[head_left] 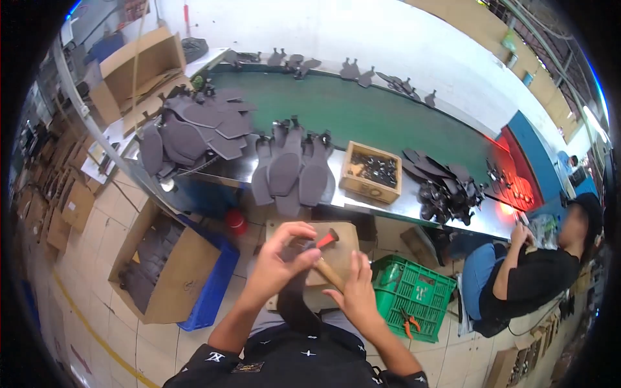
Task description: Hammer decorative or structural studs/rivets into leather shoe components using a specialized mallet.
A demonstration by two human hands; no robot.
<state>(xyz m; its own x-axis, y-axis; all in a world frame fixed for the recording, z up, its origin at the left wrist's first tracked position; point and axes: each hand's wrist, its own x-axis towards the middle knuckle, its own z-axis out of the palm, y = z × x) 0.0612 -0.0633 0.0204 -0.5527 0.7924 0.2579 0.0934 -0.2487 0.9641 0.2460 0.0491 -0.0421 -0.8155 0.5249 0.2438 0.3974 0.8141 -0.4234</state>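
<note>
Above my lap, my left hand (pixel 277 262) grips a dark grey shoe sole (pixel 296 301) between thumb and fingers; the sole hangs edge-on toward me. My right hand (pixel 358 299) is curled round the wooden handle of a hammer (pixel 331 274), whose end rests by the thumb. The hammer's red and dark head points away from me, close to my left fingertips. Beneath both hands is a tan work block (pixel 346 242), partly hidden by them.
Soles with black straps (pixel 284 168) lie along the metal bench edge. A wooden box (pixel 372 174) holds small dark parts. Behind runs a green conveyor belt (pixel 310 97). A green crate (pixel 414 291) with orange pliers (pixel 409 323) stands right, a carton (pixel 184 278) left. A person (pixel 537 265) sits at right.
</note>
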